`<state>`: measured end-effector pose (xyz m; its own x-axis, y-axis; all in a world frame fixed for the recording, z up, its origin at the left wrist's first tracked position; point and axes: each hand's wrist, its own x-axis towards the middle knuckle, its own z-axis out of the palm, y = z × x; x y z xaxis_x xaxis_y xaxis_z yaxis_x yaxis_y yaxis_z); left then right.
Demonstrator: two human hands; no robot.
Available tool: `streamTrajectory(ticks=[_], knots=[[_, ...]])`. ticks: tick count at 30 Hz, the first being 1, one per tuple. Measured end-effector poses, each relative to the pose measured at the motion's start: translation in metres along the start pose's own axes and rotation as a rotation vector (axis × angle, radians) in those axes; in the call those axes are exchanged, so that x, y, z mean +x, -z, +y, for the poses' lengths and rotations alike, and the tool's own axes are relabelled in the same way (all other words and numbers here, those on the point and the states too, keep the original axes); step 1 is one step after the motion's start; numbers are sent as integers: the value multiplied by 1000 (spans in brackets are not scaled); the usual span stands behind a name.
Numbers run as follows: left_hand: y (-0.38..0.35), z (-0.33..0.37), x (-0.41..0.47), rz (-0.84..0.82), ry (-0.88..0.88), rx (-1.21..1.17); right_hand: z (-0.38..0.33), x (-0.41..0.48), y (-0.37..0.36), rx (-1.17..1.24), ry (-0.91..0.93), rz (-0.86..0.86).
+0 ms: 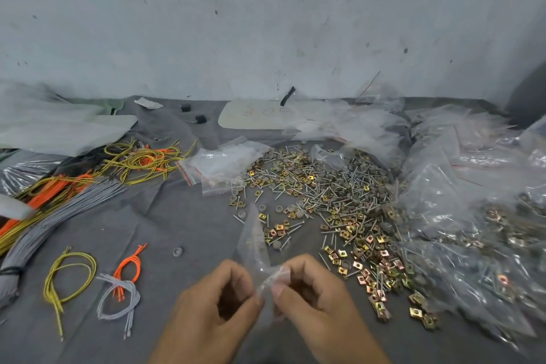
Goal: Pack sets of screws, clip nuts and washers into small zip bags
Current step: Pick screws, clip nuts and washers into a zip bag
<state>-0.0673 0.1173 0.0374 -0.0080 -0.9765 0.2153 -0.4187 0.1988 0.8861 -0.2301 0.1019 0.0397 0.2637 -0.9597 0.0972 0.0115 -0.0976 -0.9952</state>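
At nine o'clock in the frame, a thick bundle of grey cords [44, 233] lay across the grey cloth [177, 216], just beside a sheaf of orange cords [50, 195]. A tangle of yellow wire loops [141, 159] sat at about ten o'clock. Toward seven o'clock lay three small coils: a yellow coil [71, 275] on its own, and an orange coil [128, 267] overlapping a grey coil [118, 298]. A lone washer [178, 251] rested just right of them.

At six o'clock the left hand [212, 313], fingers curled, pinched the near end of a clear zip bag [254, 242]. The right hand [319, 298], close beside it, gripped the same end between thumb and fingertips. The bag rose from the hands toward twelve o'clock; its contents, if any, could not be made out.

Beyond the hands, a stack of empty zip bags [224, 162] with red-striped seals touched the left edge of the hardware heap [331, 195]. That heap of loose screws, brass-coloured clip nuts and grey washers spread from the centre toward four o'clock. A white card [254, 115] lay at twelve o'clock near the wall. From two to four o'clock, filled bags [472, 216] were piled against the heap's right edge.
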Motion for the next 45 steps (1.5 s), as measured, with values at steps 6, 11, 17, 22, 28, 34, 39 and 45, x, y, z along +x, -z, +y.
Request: streamTrajectory(ticks=[6, 11, 17, 22, 28, 34, 39, 45], knots=[[12, -10, -15, 35, -61, 348, 7, 3, -14, -85, -42, 50], [21, -6, -8, 118, -106, 441, 15, 5, -21, -255, -28, 67], [21, -27, 6, 355, -212, 470, 27, 34, -10, -2, -123, -199], [16, -51, 35, 311, -4, 523, 55, 108, 35, -824, 76, 48], [-18, -80, 58, 253, 74, 474, 92, 149, 33, -1201, 38, -143], [-29, -93, 57, 321, 60, 350, 85, 143, 40, -971, 46, -31], [-30, -98, 56, 301, 90, 295, 81, 130, 43, -537, -38, 169], [-30, -101, 58, 304, 89, 275, 90, 103, 14, 63, -92, 232]])
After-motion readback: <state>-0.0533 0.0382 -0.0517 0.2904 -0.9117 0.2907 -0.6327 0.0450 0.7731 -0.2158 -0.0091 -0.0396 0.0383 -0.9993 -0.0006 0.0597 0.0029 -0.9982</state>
